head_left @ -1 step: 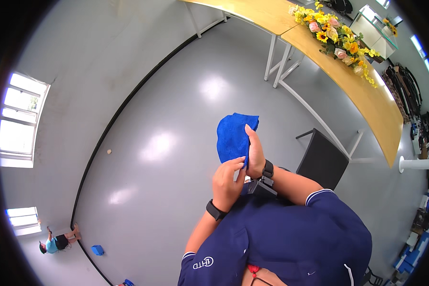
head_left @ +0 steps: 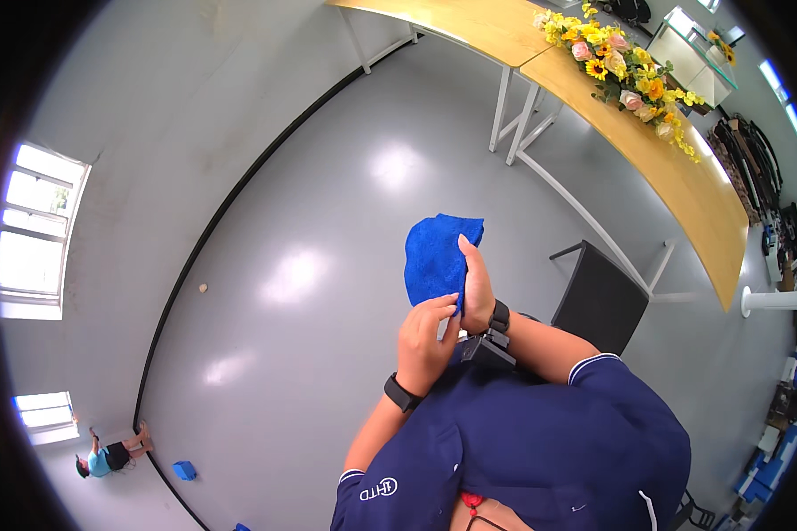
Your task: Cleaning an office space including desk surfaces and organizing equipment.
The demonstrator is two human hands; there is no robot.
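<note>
A folded blue cloth (head_left: 434, 258) is held up in front of my body, above the grey floor. My right hand (head_left: 478, 290) grips its right edge, the thumb lying along the near face and the other fingers hidden behind. At the lower right corner of the cloth, my left hand (head_left: 427, 343) pinches the edge between thumb and fingertips, close against the right palm. Both wrists wear black bands. Below the right wrist, a dark boxy object (head_left: 489, 351) shows in part against my navy shirt.
Ahead and to the right stands a long wooden table (head_left: 682, 208) with white legs, bearing a yellow and pink flower arrangement (head_left: 633, 80). A black chair (head_left: 598, 296) is tucked near it. On the left, a small blue box (head_left: 184, 470) lies near another person (head_left: 111, 456) by the wall.
</note>
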